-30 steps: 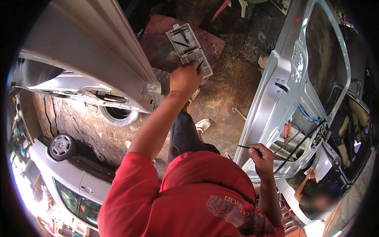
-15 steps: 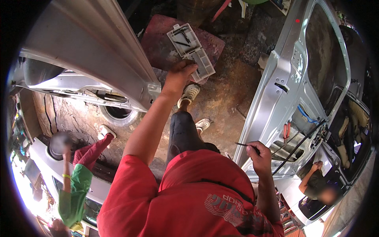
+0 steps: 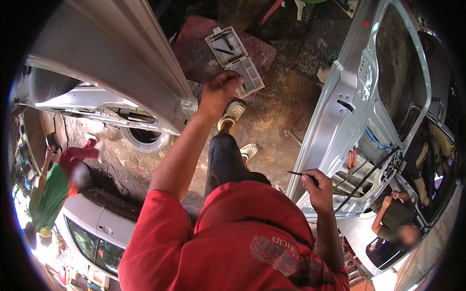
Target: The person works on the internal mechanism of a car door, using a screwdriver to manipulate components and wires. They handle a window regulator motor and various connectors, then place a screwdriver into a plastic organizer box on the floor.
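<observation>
A white plastic case [image 3: 252, 73] lies unfolded on a worn red board, with several thin dark tool pieces [image 3: 223, 43] in its far half. My left hand [image 3: 219, 93] is at the case's near edge, thumb and fingers curled together. Whatever its fingertips may hold is hidden. Over on the right, my right hand [image 3: 319, 188] is closed around a thin dark rod [image 3: 294, 173], whose end sticks out to the left past the thumb. That hand is beside the silver car door [image 3: 310, 140].
The red board [image 3: 194, 46] lies on the stained floor beyond my feet. A silver body panel [image 3: 107, 53] hangs at the left above a tire [image 3: 145, 138]. Red-handled pliers [image 3: 352, 159] rest in the door's opening. Co-workers [image 3: 51, 194] [image 3: 395, 218] are at both sides.
My left hand stays by the case with its fingers slightly shifted. The right hand still holds the rod. The co-worker in green has moved left; the one at right has raised an arm.
</observation>
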